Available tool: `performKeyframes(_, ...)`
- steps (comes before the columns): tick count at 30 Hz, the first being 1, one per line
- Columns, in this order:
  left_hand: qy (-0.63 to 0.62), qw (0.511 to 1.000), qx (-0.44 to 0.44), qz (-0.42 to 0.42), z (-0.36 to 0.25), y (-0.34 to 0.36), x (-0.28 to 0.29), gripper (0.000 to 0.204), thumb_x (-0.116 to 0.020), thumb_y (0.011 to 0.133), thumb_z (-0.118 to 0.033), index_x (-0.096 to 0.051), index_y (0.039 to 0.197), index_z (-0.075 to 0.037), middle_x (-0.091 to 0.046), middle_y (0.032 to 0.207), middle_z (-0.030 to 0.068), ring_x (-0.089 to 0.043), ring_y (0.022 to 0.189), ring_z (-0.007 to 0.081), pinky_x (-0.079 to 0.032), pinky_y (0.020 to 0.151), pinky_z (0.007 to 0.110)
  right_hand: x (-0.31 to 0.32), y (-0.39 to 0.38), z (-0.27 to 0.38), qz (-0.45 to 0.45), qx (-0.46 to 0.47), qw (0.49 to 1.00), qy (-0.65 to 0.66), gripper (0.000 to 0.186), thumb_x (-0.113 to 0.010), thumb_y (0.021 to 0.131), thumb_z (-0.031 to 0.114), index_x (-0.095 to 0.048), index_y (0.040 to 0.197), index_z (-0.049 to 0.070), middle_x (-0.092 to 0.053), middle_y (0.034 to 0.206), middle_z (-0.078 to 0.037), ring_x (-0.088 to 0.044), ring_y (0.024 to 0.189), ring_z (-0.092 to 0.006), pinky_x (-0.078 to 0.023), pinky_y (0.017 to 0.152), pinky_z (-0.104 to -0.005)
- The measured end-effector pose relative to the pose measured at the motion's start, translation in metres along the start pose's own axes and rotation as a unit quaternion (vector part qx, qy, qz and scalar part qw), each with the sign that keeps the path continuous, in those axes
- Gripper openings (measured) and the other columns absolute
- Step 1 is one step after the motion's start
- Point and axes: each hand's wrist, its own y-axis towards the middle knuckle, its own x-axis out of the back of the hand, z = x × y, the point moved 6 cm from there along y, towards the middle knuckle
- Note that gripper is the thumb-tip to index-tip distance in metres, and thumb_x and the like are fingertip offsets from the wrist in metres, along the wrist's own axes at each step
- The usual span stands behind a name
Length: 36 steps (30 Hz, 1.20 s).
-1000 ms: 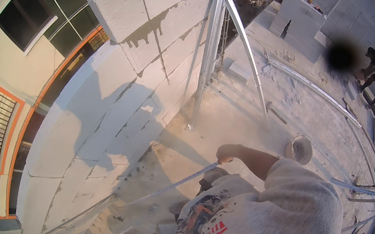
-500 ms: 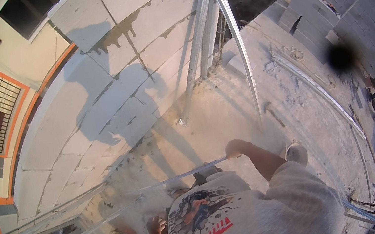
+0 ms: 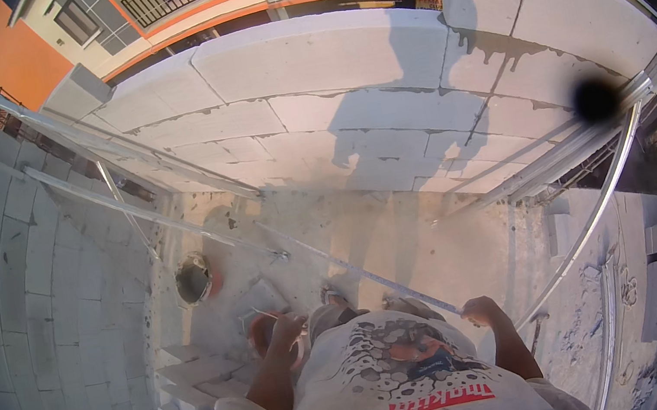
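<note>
My right hand [image 3: 481, 311] is closed around the near end of a long narrow metal strip [image 3: 357, 268]. From there the strip slants away to the far left, above the dusty floor. Left of my body, my left hand [image 3: 288, 332] has its fingers curled. A thin pale piece shows by those fingers, too small to name. Just beyond that hand sits a reddish-orange bucket [image 3: 260, 333], partly hidden by it. Farther left stands a dark, mortar-stained bucket [image 3: 193, 279].
Light block walls rise ahead [image 3: 320, 57] and at the left [image 3: 35, 283]. A long metal channel [image 3: 146, 215] leans across the left, and a curved metal stud [image 3: 609, 199] stands at the right. Loose blocks [image 3: 201, 377] are stacked at lower left.
My view has turned left, so the block wall now lies straight ahead. My right hand still grips the strip. My left hand has come up beside the reddish-orange bucket.
</note>
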Motion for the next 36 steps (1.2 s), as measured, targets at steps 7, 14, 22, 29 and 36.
performKeyframes(7,0.052,0.992,-0.086,-0.07,0.037,0.01,0.014,0.02,-0.065,0.089,-0.024,-0.069,0.094,-0.005,-0.068,0.078,0.005,-0.063,0.061,0.0165,-0.047,0.053,0.031,0.015,-0.002,0.097,0.025,-0.041,0.989,0.141,0.017,-0.069,0.074,0.011,-0.07,0.086,0.0,-0.057,0.059,-0.003,-0.051,0.047,-0.0123,-0.042,0.044,-0.0283)
performKeyframes(14,0.498,0.85,-0.168,-0.027,0.095,-0.031,0.027,0.015,-0.062,0.086,-0.023,-0.068,0.096,-0.013,-0.067,0.083,0.0044,-0.068,0.074,0.02,-0.052,0.061,0.035,-0.002,0.048,0.242,0.038,0.044,0.997,0.057,0.02,-0.068,0.078,0.014,-0.068,0.088,-0.002,-0.055,0.058,-0.002,-0.051,0.046,-0.0105,-0.04,0.041,-0.0271)
performKeyframes(22,-0.069,0.979,0.164,-0.097,0.143,-0.019,0.097,0.024,-0.062,0.088,-0.029,-0.066,0.098,-0.007,-0.069,0.086,0.0079,-0.069,0.08,0.0216,-0.053,0.064,0.035,-0.069,0.123,0.41,0.076,0.103,0.992,0.004,0.026,-0.067,0.079,0.024,-0.069,0.085,-0.001,-0.057,0.06,-0.003,-0.053,0.047,-0.0119,-0.041,0.043,-0.0291)
performKeyframes(29,-0.328,0.896,0.135,-0.267,0.099,-0.041,0.195,0.027,-0.06,0.092,-0.029,-0.065,0.096,-0.002,-0.066,0.077,0.0032,-0.064,0.064,0.0138,-0.048,0.051,0.029,-0.143,0.231,0.519,0.052,0.333,0.924,-0.177,0.041,-0.068,0.077,0.036,-0.069,0.084,-0.004,-0.065,0.067,-0.014,-0.064,0.064,-0.0244,-0.049,0.061,-0.0383)
performKeyframes(36,-0.386,0.814,0.259,-0.348,0.172,-0.08,0.183,0.025,-0.062,0.088,-0.023,-0.067,0.095,0.0,-0.067,0.079,0.0096,-0.065,0.064,0.0215,-0.052,0.055,0.035,-0.191,0.296,0.633,0.077,0.213,0.963,-0.144,0.051,-0.068,0.074,0.039,-0.068,0.092,-0.008,-0.068,0.082,-0.024,-0.068,0.078,-0.0336,-0.055,0.066,-0.0417)
